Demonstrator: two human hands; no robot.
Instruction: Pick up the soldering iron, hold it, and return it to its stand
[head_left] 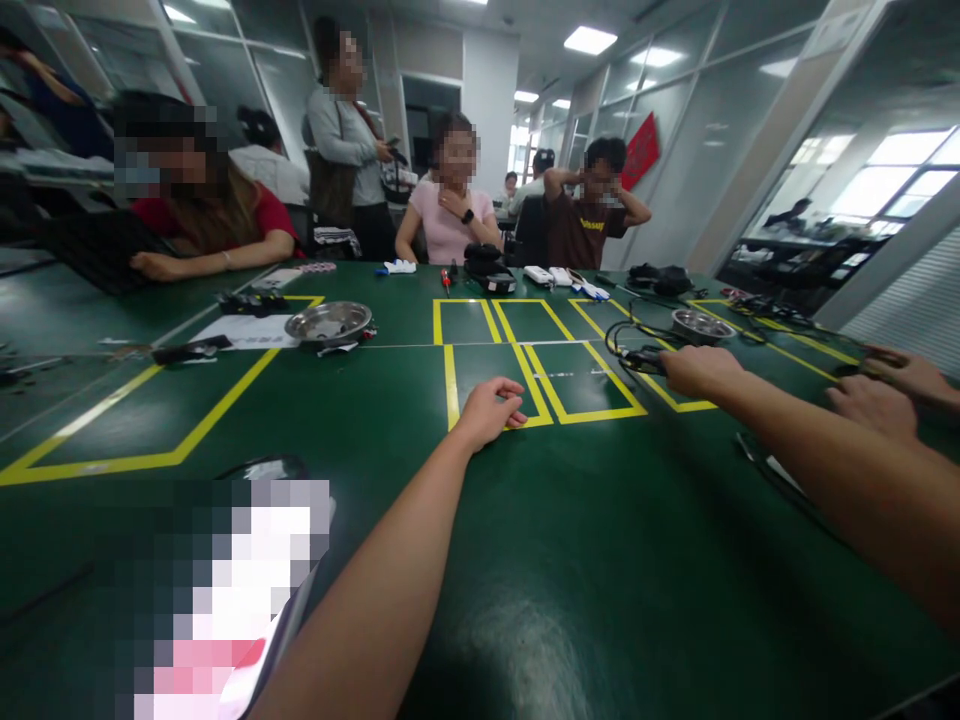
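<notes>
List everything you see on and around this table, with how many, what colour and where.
Table: one, green, foreground
Tape outlines: several, yellow, on table
Metal bowls: two, silver, left and right
Paper: one sheet, white, beside left bowl
Red tool: one, red, far middle
White boxes: two, white, far middle
Black cables: count unclear, black, mostly right
Blurred device: one, pale screen, lower left
Red sign: one, red, back right
Other people: several, varied clothing, background
Co-worker's hands: two, bare, right edge
Left hand: one, bare, over middle outlines
Right hand: one, bare, holding cable
</notes>
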